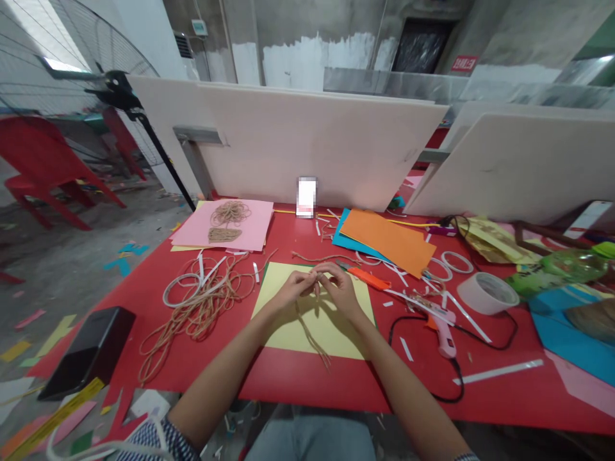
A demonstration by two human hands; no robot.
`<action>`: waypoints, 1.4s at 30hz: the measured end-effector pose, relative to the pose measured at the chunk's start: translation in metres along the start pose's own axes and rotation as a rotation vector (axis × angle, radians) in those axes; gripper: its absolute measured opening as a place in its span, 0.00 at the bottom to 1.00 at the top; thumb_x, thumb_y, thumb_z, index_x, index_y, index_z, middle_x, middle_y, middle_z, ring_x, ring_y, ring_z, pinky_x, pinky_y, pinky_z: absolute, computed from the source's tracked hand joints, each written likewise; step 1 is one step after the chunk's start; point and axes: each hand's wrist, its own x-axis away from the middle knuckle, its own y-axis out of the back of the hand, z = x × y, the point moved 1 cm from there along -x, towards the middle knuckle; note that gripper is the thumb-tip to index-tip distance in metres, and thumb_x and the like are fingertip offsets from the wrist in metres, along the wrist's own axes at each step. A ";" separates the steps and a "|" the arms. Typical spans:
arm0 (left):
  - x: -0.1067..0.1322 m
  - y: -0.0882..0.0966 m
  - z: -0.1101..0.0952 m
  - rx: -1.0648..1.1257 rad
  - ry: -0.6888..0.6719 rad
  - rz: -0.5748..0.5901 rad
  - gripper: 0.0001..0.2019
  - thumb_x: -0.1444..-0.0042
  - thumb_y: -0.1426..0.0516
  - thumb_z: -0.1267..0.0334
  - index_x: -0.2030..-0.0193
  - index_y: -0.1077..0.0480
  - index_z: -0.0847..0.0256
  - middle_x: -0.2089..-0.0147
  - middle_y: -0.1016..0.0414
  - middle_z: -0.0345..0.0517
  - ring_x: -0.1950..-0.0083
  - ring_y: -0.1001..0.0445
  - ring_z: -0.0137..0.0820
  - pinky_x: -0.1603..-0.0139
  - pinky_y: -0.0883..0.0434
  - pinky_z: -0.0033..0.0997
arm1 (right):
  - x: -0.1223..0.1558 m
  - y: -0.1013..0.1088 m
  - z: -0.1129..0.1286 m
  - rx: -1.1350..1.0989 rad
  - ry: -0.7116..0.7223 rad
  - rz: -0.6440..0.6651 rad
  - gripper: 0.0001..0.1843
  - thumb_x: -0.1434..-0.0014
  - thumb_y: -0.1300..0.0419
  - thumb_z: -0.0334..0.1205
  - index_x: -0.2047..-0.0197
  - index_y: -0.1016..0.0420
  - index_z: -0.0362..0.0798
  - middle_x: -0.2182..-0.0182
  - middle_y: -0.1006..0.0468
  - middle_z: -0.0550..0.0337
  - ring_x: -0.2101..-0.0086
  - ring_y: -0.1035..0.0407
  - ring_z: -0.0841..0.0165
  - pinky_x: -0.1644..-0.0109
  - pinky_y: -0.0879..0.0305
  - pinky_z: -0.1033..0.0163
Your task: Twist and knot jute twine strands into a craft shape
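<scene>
Above a yellow sheet of paper (288, 333), my left hand (296, 285) and my right hand (339, 288) meet with their fingertips pinched together. Between them they hold a piece of brown twine (311, 336), whose loose ends trail down over the paper. The exact grip at the fingertips is too small to make out. An orange utility knife (369, 278) lies by the right edge of the sheet, close to my right hand. To the left sits a loose heap of twine (211, 304) with a white ring among it.
A pink sheet (192, 229) bears coiled twine. Orange card (384, 234), a pink glue gun (444, 333) with its cord, a tape roll (487, 293) and a green bottle (562, 269) are on the right. A phone (306, 195) leans against the white board (288, 141). A black box (91, 349) is at left.
</scene>
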 end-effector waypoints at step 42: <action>0.006 -0.015 -0.011 -1.282 0.073 -0.206 0.16 0.31 0.56 0.60 0.48 0.30 0.61 0.60 0.19 0.55 0.61 0.21 0.42 0.64 0.32 0.33 | 0.000 0.002 -0.029 0.211 -0.246 -0.237 0.12 0.49 0.39 0.49 0.74 0.28 0.49 0.74 0.23 0.56 0.73 0.31 0.64 0.65 0.35 0.59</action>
